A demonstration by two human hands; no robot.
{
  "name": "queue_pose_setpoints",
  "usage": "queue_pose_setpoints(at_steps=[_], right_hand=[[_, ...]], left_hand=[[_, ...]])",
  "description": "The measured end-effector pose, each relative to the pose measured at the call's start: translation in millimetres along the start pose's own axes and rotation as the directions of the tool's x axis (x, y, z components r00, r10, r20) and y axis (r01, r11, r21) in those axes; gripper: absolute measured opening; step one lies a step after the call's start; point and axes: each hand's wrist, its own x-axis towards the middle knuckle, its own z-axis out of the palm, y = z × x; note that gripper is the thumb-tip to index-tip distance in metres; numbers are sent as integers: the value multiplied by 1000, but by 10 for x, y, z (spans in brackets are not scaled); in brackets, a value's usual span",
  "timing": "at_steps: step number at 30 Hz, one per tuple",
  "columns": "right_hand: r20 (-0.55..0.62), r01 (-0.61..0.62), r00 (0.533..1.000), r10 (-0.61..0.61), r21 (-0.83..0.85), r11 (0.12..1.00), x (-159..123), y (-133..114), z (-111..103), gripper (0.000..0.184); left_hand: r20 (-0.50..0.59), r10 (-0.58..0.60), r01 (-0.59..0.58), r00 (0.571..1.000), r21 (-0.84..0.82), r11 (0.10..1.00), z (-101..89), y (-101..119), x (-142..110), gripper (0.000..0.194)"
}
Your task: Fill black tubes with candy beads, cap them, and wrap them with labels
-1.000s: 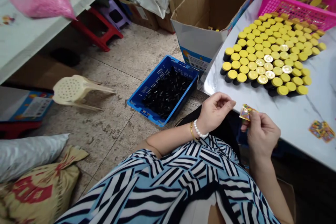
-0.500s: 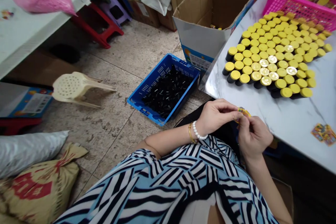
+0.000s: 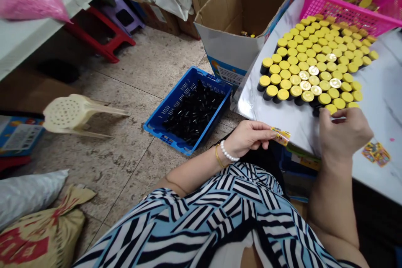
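Note:
My left hand (image 3: 256, 136) is closed in a pinch on a small, brightly printed yellow sticker (image 3: 282, 136), held out just off the table's front edge. Over the table, my right hand (image 3: 344, 134) has its thumb and fingertips around a yellow-capped black tube (image 3: 331, 109) at the near edge of the group. Its fingers partly hide that tube. Many more black tubes with round yellow caps (image 3: 309, 56) stand upright in a tight cluster. Several similar printed stickers (image 3: 376, 153) lie on the tabletop to the right of my right hand.
Behind the tubes on the white marbled table (image 3: 386, 113) sits a pink basket (image 3: 348, 12). A tall open carton (image 3: 226, 46) stands left of the table. On the floor are a blue crate (image 3: 185, 148) of black pieces, a cream stool (image 3: 67, 113) and tied sacks (image 3: 56, 222).
My right hand has left my left hand and moved up and right to the tubes. My left hand keeps the sticker, now more exposed. The whole view has shifted slightly.

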Motion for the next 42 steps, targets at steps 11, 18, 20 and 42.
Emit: queue_pose_setpoints(at_steps=[11,18,20,42], right_hand=[[561,-564,826,62,817,117,-729,-154,-339,38],[550,-552,833,64,819,158,-840,-479,-397,28],[514,-531,847,133,822,205,-848,-538,-403,24],[259,-268,961,101,768,582,-1001,-547,-428,39]], left_hand=[[-20,-94,87,995,-218,972,46,36,188,19],[75,-112,130,991,-301,945,121,11,224,16],[109,-89,121,990,-335,934,120,6,229,13],[-63,76,-89,995,-226,970,134,-81,59,50]])
